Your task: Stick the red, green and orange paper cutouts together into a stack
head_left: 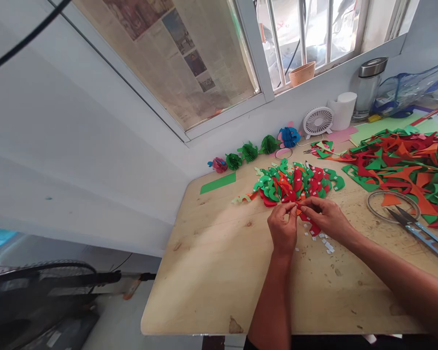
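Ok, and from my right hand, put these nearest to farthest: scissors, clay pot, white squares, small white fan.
From your right hand:
1. White squares: on the table, just on your side of the hand.
2. Scissors: to its right.
3. Small white fan: ahead, by the wall.
4. Clay pot: farther ahead, up on the windowsill.

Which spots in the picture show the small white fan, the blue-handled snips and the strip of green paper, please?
small white fan (318, 120): head view, front grille
blue-handled snips (424, 236): head view, handle
strip of green paper (218, 183): head view, middle
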`<state>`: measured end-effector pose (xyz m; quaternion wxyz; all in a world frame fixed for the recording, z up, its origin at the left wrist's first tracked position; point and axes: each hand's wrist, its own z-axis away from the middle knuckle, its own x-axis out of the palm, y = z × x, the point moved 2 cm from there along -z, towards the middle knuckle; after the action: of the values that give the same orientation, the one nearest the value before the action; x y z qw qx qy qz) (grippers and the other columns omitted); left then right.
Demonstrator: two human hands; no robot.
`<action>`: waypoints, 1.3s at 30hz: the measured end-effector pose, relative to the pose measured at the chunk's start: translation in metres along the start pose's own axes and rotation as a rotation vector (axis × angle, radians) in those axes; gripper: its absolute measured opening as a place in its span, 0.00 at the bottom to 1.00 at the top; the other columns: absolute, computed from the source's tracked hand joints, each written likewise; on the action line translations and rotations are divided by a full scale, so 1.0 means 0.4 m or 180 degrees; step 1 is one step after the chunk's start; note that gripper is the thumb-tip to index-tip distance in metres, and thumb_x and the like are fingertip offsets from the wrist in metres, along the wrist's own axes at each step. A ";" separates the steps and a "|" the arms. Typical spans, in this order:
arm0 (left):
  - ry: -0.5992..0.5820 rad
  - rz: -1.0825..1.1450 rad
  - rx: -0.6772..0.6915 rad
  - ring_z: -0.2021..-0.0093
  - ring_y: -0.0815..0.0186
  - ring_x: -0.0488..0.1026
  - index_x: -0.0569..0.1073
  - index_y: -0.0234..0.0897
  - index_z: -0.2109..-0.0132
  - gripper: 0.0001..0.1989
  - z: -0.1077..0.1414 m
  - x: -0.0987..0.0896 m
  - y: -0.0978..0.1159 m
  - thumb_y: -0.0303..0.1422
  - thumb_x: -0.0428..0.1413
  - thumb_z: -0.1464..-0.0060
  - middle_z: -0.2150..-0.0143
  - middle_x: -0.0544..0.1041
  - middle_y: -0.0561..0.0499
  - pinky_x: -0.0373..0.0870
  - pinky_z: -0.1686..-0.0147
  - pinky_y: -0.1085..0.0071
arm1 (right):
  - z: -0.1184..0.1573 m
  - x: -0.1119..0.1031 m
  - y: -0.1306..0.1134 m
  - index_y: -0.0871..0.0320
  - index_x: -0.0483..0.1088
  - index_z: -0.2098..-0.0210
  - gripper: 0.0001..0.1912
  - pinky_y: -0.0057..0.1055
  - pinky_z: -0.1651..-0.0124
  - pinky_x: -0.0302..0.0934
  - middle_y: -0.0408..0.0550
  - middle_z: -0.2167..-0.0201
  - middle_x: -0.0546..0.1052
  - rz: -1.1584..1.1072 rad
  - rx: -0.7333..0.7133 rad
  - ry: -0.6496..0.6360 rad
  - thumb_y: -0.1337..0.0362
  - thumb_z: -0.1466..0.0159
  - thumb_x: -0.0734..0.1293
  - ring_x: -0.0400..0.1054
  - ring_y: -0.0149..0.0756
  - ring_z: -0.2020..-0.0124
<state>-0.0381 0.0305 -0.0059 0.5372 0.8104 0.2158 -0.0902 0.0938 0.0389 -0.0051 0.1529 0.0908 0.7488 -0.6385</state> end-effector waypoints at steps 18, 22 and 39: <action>-0.0222 -0.0419 0.0379 0.63 0.66 0.73 0.74 0.35 0.63 0.07 -0.003 -0.002 -0.005 0.29 0.51 0.44 0.66 0.77 0.48 0.69 0.60 0.69 | -0.004 -0.001 -0.007 0.59 0.70 0.72 0.14 0.27 0.75 0.56 0.44 0.78 0.73 -0.0178 0.0098 -0.0045 0.55 0.42 0.62 0.63 0.31 0.77; -0.0215 -0.0468 0.0334 0.63 0.66 0.73 0.73 0.35 0.63 0.07 0.000 0.000 -0.004 0.29 0.50 0.44 0.66 0.76 0.47 0.69 0.62 0.70 | -0.003 0.001 -0.003 0.59 0.69 0.73 0.15 0.26 0.77 0.53 0.42 0.80 0.71 -0.0172 0.0122 -0.0077 0.53 0.42 0.62 0.61 0.29 0.79; -0.0361 -0.0472 0.0474 0.62 0.65 0.74 0.74 0.36 0.61 0.08 -0.009 -0.005 -0.003 0.29 0.51 0.45 0.65 0.78 0.48 0.70 0.59 0.68 | -0.007 -0.001 -0.006 0.60 0.71 0.73 0.22 0.27 0.73 0.58 0.46 0.76 0.74 -0.1108 0.0655 -0.0081 0.45 0.51 0.68 0.65 0.32 0.75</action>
<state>-0.0406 0.0337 -0.0046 0.4788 0.8234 0.2371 -0.1911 0.0932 0.0412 -0.0023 0.0395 -0.0329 0.6819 -0.7296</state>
